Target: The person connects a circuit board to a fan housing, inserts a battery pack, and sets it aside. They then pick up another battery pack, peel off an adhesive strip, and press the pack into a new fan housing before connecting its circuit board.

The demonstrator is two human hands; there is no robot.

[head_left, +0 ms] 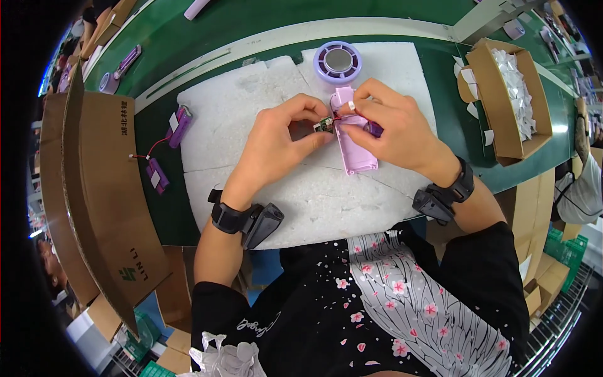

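A pink plastic handle shell (359, 157) lies on the white foam sheet (276, 213), its far end next to a lilac round fan head (338, 61). My left hand (282, 135) is closed, thumb and forefinger pinching a small green circuit board (325, 124) over the shell's left edge. Thin red wires (337, 117) run from the board toward my right hand (396, 129). That hand is closed above the shell, with a purple battery pack (374, 129) showing between its fingers. Those fingers hide part of the battery and the wire ends.
Two purple battery packs (180, 127) with red leads lie left of the foam. A tall cardboard sheet (119, 188) stands at the left. At the right is an open carton (496, 119) of small white pieces. Another fan (119, 70) lies beyond the rail.
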